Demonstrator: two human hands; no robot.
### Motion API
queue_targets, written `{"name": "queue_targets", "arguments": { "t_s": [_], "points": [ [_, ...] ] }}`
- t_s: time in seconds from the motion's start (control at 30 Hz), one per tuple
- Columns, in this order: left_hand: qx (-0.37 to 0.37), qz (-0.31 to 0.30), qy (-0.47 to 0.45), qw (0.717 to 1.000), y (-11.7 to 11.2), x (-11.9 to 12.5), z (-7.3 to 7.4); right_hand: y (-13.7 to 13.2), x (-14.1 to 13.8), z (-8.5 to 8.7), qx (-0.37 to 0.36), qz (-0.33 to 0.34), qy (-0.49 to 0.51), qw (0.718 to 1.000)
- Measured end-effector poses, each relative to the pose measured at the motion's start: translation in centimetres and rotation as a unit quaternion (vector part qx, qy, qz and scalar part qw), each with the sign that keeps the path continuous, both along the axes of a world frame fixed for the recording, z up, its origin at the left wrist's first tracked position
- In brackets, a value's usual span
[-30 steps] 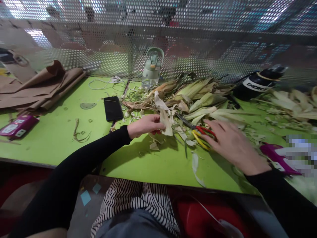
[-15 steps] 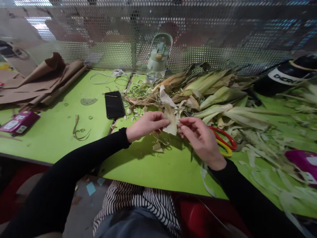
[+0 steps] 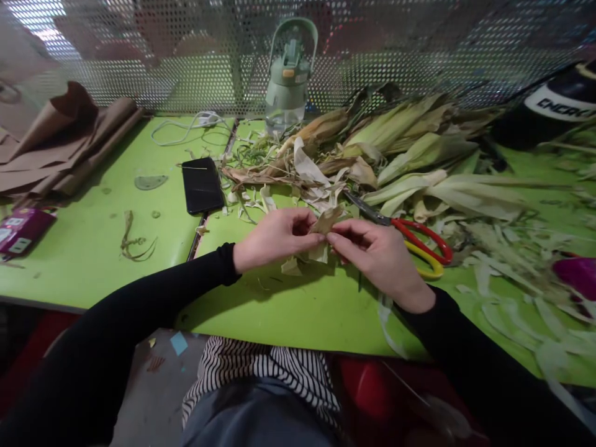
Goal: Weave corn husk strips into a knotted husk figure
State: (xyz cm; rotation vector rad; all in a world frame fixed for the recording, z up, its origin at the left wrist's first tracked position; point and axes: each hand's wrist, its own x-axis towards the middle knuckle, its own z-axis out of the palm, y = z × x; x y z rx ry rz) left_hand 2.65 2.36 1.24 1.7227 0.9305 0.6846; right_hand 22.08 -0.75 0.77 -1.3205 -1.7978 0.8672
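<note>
A small piece of dried corn husk [image 3: 326, 218] is pinched between my two hands, just above the green table. My left hand [image 3: 282, 239] grips it from the left with thumb and fingers. From the other side my right hand [image 3: 379, 257] closes on its edge, the thumbs nearly touching. Fingertips behind the husk are partly hidden. Scissors [image 3: 421, 239] with red and yellow handles lie open-bladed beside my right hand. Beyond my hands spreads a heap of corn husks [image 3: 419, 164], some green, some brown. A husk scrap [image 3: 291, 267] lies under my left hand.
A black phone [image 3: 202, 185], a protractor [image 3: 151, 182] and a white cable [image 3: 186, 129] lie to the left, near brown paper [image 3: 60, 149]. A green water bottle [image 3: 287, 93] stands at the back. Shredded husk strips [image 3: 516, 288] and a black bottle [image 3: 542, 112] are at right.
My hands have come closer together, and the husk piece between them is now folded over and mostly covered by fingers. The view has shifted slightly, showing more of the scissors.
</note>
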Motion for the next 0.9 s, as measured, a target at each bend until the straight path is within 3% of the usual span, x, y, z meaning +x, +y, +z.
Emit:
{"name": "queue_targets", "arguments": {
  "t_s": [0.13,0.4,0.6,0.73,0.9],
  "points": [
    [0.016,0.017,0.012,1.0,-0.17,0.21,0.2,-0.24,-0.22,0.22,0.056,-0.019,-0.062,0.996],
    [-0.092,-0.009,0.001,0.996,-0.09,0.18,0.5,-0.38,-0.25,0.45,0.045,0.01,-0.062,0.997],
    [-0.142,-0.029,-0.061,0.988,-0.02,0.15,0.59,-0.54,-0.71,0.4,0.124,-0.016,-0.137,0.983],
    [-0.14,-0.044,-0.076,0.986,0.15,0.22,0.31,-0.73,-0.96,0.27,0.182,-0.033,-0.169,0.968],
    [-0.145,-0.039,-0.096,0.984,0.05,0.36,0.21,-0.65,-0.72,-0.19,0.193,-0.039,-0.191,0.962]
  ]
}}
